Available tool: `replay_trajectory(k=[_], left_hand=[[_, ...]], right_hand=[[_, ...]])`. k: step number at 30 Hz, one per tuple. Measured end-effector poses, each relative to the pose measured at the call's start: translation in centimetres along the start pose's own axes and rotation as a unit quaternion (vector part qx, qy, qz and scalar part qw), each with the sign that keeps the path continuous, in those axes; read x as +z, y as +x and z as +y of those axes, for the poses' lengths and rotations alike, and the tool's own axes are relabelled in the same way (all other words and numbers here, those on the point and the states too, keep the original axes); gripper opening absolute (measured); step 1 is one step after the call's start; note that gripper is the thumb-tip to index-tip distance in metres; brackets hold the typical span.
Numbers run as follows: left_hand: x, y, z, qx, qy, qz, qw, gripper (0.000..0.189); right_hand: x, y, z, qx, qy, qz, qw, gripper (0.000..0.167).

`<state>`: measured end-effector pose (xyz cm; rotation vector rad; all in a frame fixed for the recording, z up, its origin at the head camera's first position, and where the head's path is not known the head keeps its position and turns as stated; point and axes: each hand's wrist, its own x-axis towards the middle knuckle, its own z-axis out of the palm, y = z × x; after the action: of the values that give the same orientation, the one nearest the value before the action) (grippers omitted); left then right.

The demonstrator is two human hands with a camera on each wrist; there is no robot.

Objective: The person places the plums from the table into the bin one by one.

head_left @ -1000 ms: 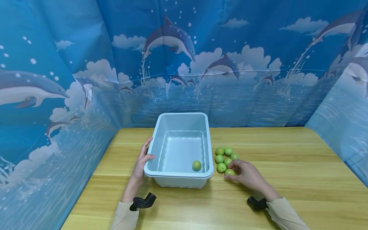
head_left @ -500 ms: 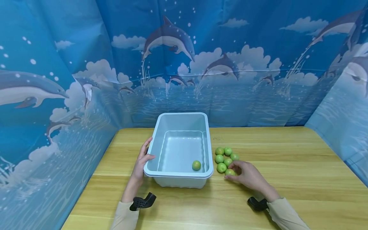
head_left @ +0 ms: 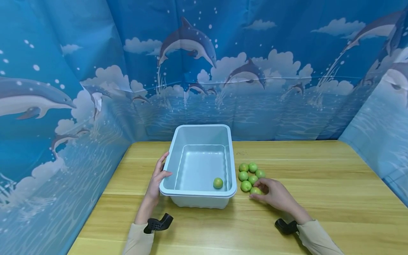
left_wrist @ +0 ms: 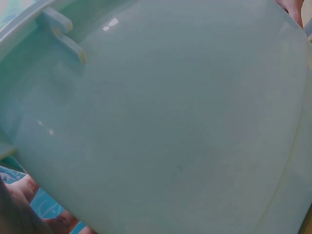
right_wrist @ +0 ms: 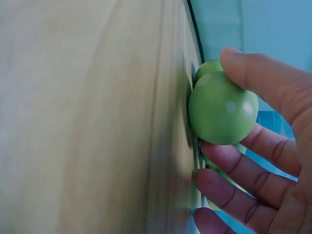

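Note:
My left hand (head_left: 156,181) holds the left side of a pale blue plastic tub (head_left: 198,193), thumb over the rim and fingers along the outside. In the left wrist view the tub's smooth outer wall (left_wrist: 170,117) fills most of the picture. One round yellow-green fruit (head_left: 218,183) lies inside, near the tub's front right corner. To the right of the tub, my right hand (head_left: 276,194) pinches a round green fruit (right_wrist: 223,108) between thumb and fingers, low at the tabletop. Beside that hand sits a group of several similar green fruits (head_left: 243,176).
The wooden table (head_left: 312,170) reaches out to the right and toward the front. Behind it and at both sides hangs a blue curtain (head_left: 271,117) printed with dolphins. A black wrist camera (head_left: 158,224) sits on the left wrist, another black camera (head_left: 285,226) on the right.
The right hand and the fruit it pinches have shifted very slightly to the right. The left hand and the tub stay where they were.

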<state>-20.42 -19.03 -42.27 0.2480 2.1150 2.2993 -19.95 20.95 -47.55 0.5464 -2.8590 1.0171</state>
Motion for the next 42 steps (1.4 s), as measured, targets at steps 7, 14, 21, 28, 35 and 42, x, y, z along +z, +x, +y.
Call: replay_trajectory(k=[7,14,21,28,35,42], left_hand=[[0.06,-0.01,0.09,-0.002,-0.003,0.0,1.0,0.069],[0.08,-0.01,0.13,-0.006,-0.002,0.001,1.0,0.069],[0.04,0.02,0.09,-0.004,0.0,0.001,1.0,0.069],[-0.01,0.05,-0.02,-0.002,-0.001,-0.002,1.0,0.069],[0.04,0.0,0.02,0.0,-0.003,-0.001,1.0,0.069],[0.07,-0.01,0.04,-0.001,-0.005,0.0,1.0,0.069]], right_hand=[[0.04,-0.06,0.22,-0.003,-0.004,-0.002,1.0,0.036],[0.05,0.0,0.36,0.002,-0.002,-0.005,1.0,0.037],[0.04,-0.06,0.43,0.0,0.003,-0.001,1.0,0.038],[-0.18,-0.23,0.44,-0.01,0.007,0.01,0.9999,0.035],[-0.44,-0.27,0.6,-0.014,0.011,0.012,0.9998,0.035],[-0.69,-0.17,0.61,-0.021,0.01,0.018,0.9996,0.035]])
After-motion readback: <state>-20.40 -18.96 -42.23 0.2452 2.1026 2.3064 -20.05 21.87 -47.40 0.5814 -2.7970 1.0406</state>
